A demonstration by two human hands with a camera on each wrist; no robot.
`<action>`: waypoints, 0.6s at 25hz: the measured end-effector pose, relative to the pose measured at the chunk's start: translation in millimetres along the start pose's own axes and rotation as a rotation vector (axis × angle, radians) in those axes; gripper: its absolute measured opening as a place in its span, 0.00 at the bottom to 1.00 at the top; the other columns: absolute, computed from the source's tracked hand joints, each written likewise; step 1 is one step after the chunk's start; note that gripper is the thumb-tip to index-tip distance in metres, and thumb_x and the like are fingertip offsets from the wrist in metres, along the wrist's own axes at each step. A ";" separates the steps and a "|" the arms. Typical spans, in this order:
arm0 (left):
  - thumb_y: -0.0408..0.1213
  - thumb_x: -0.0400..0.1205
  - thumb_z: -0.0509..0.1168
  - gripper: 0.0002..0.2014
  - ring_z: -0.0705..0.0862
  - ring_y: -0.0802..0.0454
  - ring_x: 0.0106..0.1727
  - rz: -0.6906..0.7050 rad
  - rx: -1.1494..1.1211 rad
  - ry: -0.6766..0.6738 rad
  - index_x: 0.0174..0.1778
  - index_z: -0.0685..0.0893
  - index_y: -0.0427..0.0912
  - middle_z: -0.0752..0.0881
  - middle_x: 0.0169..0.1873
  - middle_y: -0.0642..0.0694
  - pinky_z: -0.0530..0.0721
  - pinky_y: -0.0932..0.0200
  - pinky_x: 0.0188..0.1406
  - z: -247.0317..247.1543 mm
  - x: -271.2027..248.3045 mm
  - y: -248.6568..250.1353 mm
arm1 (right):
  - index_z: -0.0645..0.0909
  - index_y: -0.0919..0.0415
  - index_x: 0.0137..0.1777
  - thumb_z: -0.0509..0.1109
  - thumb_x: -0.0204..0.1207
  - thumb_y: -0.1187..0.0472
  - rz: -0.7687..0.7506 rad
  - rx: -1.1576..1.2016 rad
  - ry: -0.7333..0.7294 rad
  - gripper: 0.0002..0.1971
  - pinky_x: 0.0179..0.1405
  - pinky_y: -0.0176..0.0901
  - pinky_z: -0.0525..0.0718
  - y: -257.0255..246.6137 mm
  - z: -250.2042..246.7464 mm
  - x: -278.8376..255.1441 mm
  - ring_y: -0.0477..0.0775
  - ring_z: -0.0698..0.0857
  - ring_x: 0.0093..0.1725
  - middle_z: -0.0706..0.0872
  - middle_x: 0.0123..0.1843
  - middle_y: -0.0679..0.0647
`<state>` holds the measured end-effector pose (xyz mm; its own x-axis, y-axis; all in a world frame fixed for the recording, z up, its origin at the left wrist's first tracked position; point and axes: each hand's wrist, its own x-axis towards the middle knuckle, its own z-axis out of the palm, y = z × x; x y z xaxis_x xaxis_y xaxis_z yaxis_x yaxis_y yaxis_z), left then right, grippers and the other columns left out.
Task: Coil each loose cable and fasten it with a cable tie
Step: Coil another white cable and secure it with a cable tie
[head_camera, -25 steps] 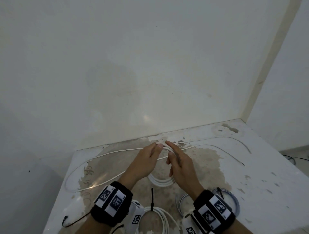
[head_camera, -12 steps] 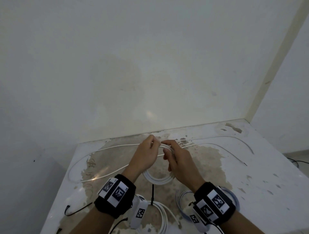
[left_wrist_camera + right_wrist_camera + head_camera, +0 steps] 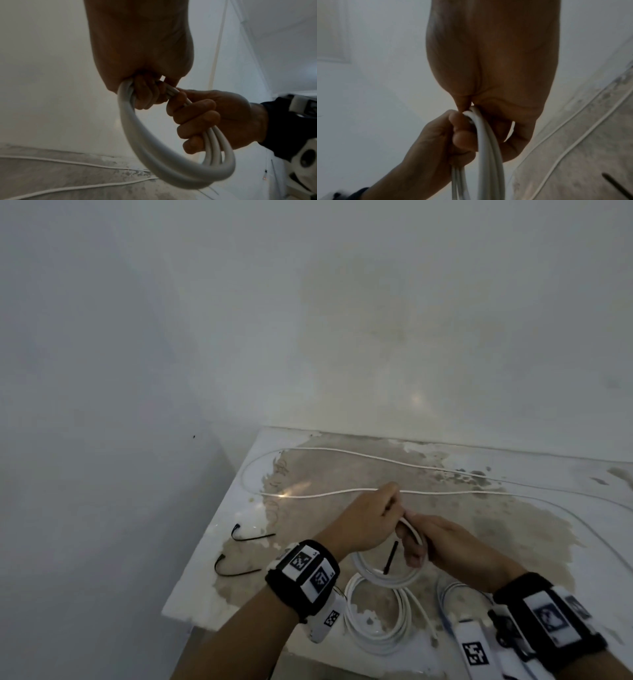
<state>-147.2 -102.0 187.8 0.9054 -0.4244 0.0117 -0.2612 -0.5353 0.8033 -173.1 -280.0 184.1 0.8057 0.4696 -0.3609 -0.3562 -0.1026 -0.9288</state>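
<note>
- Nearest the person, two finished white coils lie flat on the bench (image 3: 219, 583): one coil (image 3: 376, 621) below the left wrist and a second coil (image 3: 455, 594) partly under the right wrist.
- Both wrists carry black bands with white marker tags.
- Just above those coils, the half-wound white cable (image 3: 387, 571) hangs as a bundle of loops held off the bench between the two hands; its ring stands roughly upright, with the closed bottom of the loops sagging toward the person.
- The left hand (image 3: 364, 523) is curled tight round the top of the bundle, fingers wrapped over several strands; the left wrist view shows the strands (image 3: 154, 148) leaving the fist and sweeping down in a curve.
- The right hand (image 3: 445, 546) is likewise clamped on the same bundle just beside the left, fingers (image 3: 197, 119) folded round the strands, the two hands touching.
- A black cable tie (image 3: 390, 558) lies on the bench behind the hanging loops, its long axis running away from the person.
- Two more black ties lie to the left near the bench edge: one tie (image 3: 236, 568) nearer and another tie (image 3: 251, 537) just beyond it.
- Past the hands, the loose run of the cable (image 3: 325, 493) stretches left to right across the stained bench, bends round at the far left and returns along the back.
- A plain pale wall (image 3: 308, 320) rises behind the bench.
</note>
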 end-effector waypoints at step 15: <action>0.47 0.85 0.62 0.26 0.73 0.30 0.67 -1.337 0.200 0.578 0.74 0.69 0.36 0.67 0.73 0.30 0.70 0.37 0.66 -42.3 -161.2 -269.9 | 0.69 0.61 0.39 0.54 0.91 0.52 0.032 0.239 0.221 0.19 0.34 0.46 0.66 28.7 21.0 49.8 0.49 0.59 0.26 0.57 0.29 0.51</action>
<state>-208.5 141.8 -5.6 0.4980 0.7758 -0.3875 0.8624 -0.3963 0.3149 -153.1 -241.3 141.3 0.8664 0.2652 -0.4232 -0.4626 0.1070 -0.8801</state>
